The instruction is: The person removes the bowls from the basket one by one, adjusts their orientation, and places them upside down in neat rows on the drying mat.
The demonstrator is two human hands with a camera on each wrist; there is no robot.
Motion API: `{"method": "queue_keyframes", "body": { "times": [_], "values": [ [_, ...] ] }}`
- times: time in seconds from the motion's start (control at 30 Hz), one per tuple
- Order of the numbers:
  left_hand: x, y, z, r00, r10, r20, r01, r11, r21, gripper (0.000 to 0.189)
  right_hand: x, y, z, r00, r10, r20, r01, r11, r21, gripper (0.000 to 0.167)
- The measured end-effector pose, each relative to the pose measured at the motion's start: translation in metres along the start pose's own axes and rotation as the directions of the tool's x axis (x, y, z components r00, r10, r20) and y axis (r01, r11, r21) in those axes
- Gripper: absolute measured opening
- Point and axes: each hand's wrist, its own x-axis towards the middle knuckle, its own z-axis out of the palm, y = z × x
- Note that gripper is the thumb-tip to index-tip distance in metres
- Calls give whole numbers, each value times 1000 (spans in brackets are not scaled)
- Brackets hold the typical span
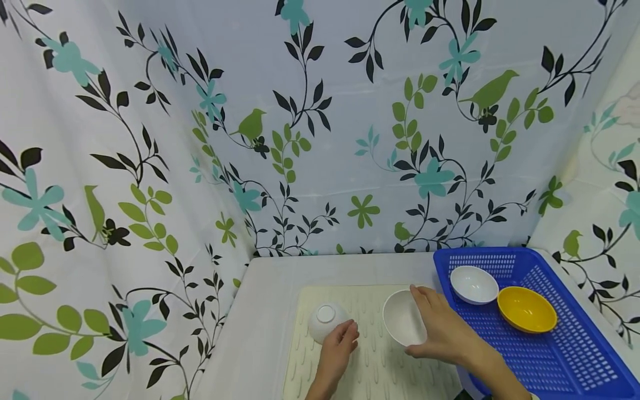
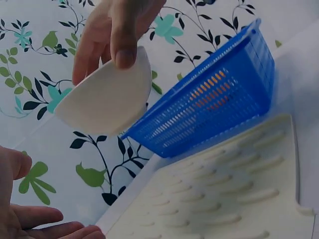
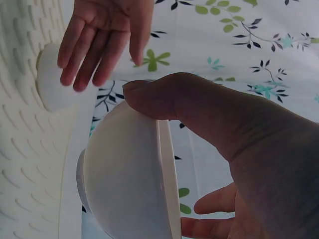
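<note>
"White round bowl [image 1: 400, 318]: where?"

"Gripped by the right hand [image 1: 442, 325], above two o'clock on the cream ridged mat [image 1: 372, 372]."

"Left hand [image 1: 336, 353]?"

"Relaxed, holding nothing, near the overturned white bowl [image 1: 322, 318] at the mat's ten o'clock."

White bowls [image 1: 403, 319], yellow bowl [image 1: 528, 311], blue basket [image 1: 525, 355], cream mat [image 1: 375, 361], white curtain [image 1: 335, 183] with green, teal and black bird-and-leaf print.
</note>
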Motion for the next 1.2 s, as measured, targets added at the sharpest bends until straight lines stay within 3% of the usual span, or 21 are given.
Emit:
{"method": "queue_keyframes", "body": {
  "times": [0.07, 0.17, 0.37, 0.5, 0.93, 1.2],
  "values": [
    [-2, 5, 4, 995, -34, 97, 44, 993, -108, 68, 1, -4, 4, 1000, -17, -8, 17, 1000, 3, 116],
    [-5, 8, 10, 974, -51, 221, 107, 963, -248, 73, 3, -9, 10, 999, -45, -14, 45, 999, 17, 115],
    [-10, 8, 17, 936, -29, 352, 184, 890, -417, 66, 6, -16, 21, 998, -57, 19, 56, 998, 38, 117],
    [-12, 6, 17, 925, 2, 380, 186, 869, -458, 64, 7, -19, 25, 997, -74, 20, 73, 996, 44, 117],
    [-10, 1, 12, 936, -18, 352, 196, 857, -476, 55, 10, -22, 32, 996, -85, 33, 84, 996, 28, 120],
    [-6, -5, 5, 919, 17, 394, 204, 833, -514, 51, 11, -24, 37, 992, -122, 29, 121, 992, 37, 121]
  ]
}}
